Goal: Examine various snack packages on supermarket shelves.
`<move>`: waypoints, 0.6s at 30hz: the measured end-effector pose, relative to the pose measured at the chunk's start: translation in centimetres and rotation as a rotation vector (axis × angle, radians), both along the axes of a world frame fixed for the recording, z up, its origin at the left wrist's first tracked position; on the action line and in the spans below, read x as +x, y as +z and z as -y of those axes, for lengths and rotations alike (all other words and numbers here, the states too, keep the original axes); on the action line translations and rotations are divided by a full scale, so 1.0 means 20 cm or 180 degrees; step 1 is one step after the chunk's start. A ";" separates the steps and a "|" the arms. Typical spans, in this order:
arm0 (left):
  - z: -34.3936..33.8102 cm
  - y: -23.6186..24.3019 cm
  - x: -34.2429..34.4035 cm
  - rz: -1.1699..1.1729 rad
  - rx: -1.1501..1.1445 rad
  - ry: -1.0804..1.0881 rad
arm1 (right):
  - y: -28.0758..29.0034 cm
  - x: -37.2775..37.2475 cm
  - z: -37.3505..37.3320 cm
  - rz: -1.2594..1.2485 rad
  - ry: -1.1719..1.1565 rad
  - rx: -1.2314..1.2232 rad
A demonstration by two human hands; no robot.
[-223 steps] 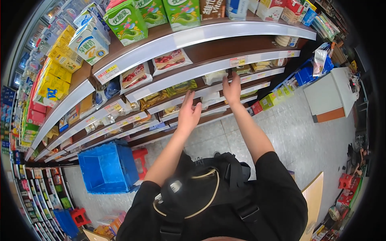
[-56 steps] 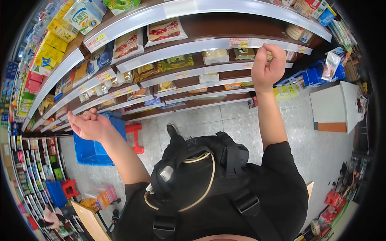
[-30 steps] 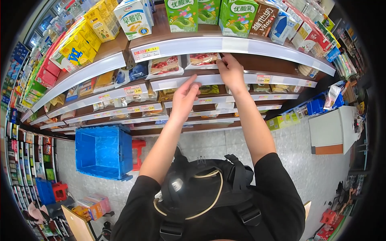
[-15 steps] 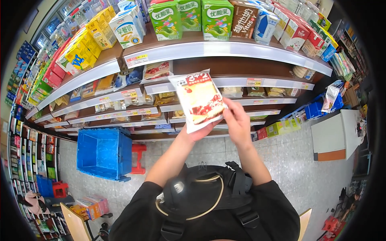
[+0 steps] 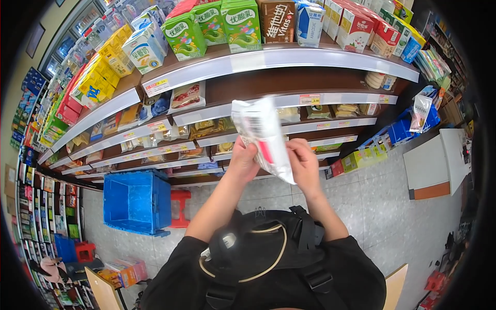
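A white bread packet is held tilted in front of the shelves, blurred by motion, its barcode side facing up. My left hand grips its left edge with the thumb on top. On the other side my right hand pinches the packet's right edge near the lower end. Beyond the packet, a brown shelf carries another similar bread packet on the left and a round bread pack at its right end.
Drink cartons line the top shelf, with price tags along the shelf edges. A blue crate and a red stool stand on the floor at left. At right is a white-sided box.
The bread packet has been turned over from its printed picture front to its barcode side. My left hand has come out from under it to its left edge. The view has shifted slightly.
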State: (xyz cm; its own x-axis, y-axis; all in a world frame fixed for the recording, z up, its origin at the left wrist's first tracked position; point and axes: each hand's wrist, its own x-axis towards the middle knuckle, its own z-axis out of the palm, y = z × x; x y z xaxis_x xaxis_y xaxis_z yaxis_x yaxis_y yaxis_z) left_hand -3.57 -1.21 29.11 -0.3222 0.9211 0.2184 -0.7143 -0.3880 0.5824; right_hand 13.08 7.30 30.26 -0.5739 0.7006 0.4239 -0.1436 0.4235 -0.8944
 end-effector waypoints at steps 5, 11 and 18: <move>0.03 0.17 0.09 -0.0593 -0.0455 0.1076 | 0.06 0.08 -0.02 -0.1225 -0.0489 -0.1355; 0.03 0.27 0.15 -0.0914 -0.0659 0.1571 | 0.23 0.11 0.06 -0.0203 -0.0875 0.2186; 0.05 0.26 0.17 -0.1809 -0.0932 0.1830 | 0.24 0.03 0.09 -0.0070 -0.0180 0.1775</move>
